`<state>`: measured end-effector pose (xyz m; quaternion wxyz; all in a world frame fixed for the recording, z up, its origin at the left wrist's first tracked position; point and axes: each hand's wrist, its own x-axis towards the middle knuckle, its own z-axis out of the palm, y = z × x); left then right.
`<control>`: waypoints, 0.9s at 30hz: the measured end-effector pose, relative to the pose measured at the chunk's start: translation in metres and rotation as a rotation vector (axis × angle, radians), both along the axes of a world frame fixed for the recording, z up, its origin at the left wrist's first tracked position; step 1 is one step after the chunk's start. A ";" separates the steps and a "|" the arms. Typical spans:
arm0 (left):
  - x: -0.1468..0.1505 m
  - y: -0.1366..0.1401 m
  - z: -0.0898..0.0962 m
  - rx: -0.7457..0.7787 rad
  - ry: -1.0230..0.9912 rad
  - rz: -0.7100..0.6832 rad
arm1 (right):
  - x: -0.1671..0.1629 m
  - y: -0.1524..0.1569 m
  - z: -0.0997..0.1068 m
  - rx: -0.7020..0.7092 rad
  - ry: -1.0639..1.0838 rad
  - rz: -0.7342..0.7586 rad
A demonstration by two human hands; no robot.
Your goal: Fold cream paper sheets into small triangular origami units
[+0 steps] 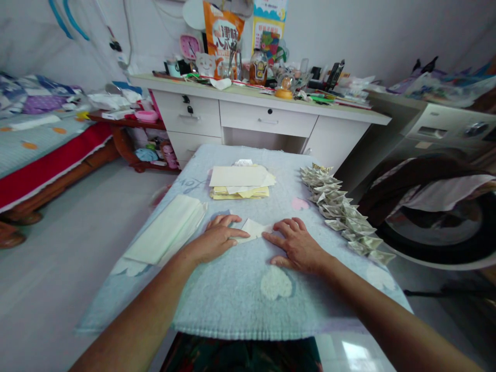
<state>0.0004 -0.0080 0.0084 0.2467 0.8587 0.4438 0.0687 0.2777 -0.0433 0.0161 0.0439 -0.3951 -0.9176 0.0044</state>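
A small folded piece of white paper (253, 229) lies on the blue cloth between my hands. Fingers of my left hand (220, 236) rest flat on its left end, the index finger stretched along it. My right hand (297, 245) touches the paper's right end with its fingertips, fingers spread and thumb apart on the cloth. To the left lies a stack of long pale paper sheets (166, 230). Beyond the hands sits a pile of white and yellow paper (239, 178). Rows of pointed folded paper pieces (341, 212) run down the right side.
The cloth-covered table (232, 299) stands before a white desk (267, 124) crowded with jars, a pink clock (189, 46) and an orange bag (221, 39). A washing machine (437, 129) with cloth in its door is at right, a bed (39, 139) at left.
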 end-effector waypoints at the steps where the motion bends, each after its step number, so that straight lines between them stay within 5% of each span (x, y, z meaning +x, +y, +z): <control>1: 0.000 0.000 0.000 -0.003 0.004 0.000 | 0.006 0.000 -0.001 0.008 -0.002 -0.009; 10: -0.001 0.000 0.003 -0.024 -0.024 -0.003 | 0.038 0.001 0.006 0.016 0.009 -0.175; 14: 0.002 0.000 0.001 0.014 -0.103 0.024 | 0.013 0.006 0.022 0.016 0.173 -0.244; 18: 0.007 0.000 -0.006 0.097 -0.170 0.011 | -0.031 0.013 0.028 -0.076 0.208 -0.099; 27: 0.007 -0.002 -0.008 0.165 -0.252 0.015 | -0.051 0.025 -0.002 -0.088 0.223 -0.073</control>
